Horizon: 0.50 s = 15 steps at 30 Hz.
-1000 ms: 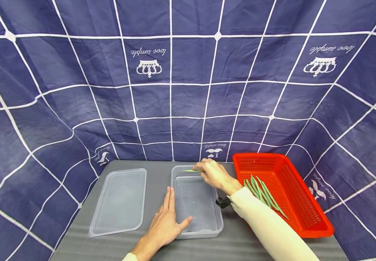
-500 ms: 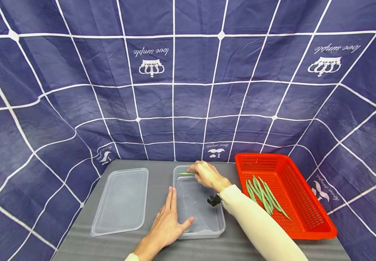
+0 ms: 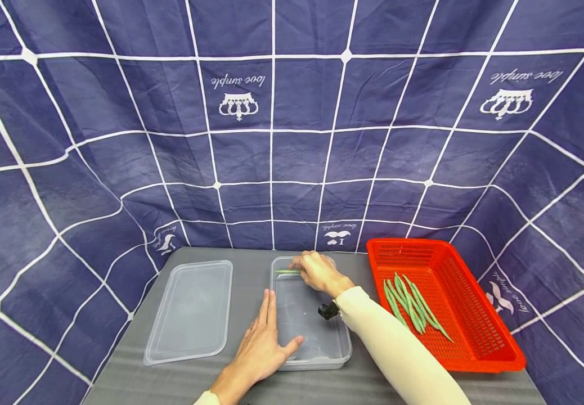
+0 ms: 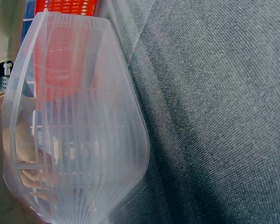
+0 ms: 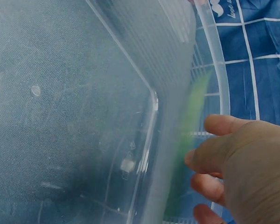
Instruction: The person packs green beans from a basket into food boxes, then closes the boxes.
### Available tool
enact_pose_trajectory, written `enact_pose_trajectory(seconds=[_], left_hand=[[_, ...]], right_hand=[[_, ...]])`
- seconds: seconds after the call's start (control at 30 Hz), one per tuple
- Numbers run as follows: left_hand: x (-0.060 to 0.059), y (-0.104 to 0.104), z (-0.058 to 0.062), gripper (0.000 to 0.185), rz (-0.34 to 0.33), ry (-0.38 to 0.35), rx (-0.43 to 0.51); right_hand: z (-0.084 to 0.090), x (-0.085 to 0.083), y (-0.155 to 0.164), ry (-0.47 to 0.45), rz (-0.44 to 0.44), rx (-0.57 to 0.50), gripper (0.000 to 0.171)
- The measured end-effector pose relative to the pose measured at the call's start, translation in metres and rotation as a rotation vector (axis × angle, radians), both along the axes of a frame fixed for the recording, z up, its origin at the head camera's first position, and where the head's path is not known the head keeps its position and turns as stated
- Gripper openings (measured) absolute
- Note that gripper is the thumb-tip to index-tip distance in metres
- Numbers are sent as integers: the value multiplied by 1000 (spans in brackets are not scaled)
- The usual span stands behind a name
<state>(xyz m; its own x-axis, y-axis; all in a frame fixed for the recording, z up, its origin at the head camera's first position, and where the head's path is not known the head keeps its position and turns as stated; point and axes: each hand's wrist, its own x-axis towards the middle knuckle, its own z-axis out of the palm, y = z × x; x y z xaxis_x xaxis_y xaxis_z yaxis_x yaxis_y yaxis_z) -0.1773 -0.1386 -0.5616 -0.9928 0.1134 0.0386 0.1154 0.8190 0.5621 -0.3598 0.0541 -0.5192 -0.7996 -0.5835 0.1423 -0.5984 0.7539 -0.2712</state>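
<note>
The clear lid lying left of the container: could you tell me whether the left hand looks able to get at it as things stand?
Probably yes. The left hand rests flat by the container and holds nothing; bare table separates it from the lid.

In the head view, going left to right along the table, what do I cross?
Lid → left hand → clear container, with the right hand pinching a bean at its far end → red basket of beans.

Head view high, facing forward-down; wrist views very close, seemingly sharing clear container [image 3: 309,315] wall.
</note>
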Motion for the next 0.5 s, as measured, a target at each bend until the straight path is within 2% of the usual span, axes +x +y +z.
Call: enact_pose_trajectory(seconds=[0.27,0.5], left_hand=[[-1,3,-1,132,3,18,-1],[-1,2,-2,131,8,32,-7]], right_hand=[[5,4,12,2,0,-33,42],[19,7,28,69,0,-69,38]])
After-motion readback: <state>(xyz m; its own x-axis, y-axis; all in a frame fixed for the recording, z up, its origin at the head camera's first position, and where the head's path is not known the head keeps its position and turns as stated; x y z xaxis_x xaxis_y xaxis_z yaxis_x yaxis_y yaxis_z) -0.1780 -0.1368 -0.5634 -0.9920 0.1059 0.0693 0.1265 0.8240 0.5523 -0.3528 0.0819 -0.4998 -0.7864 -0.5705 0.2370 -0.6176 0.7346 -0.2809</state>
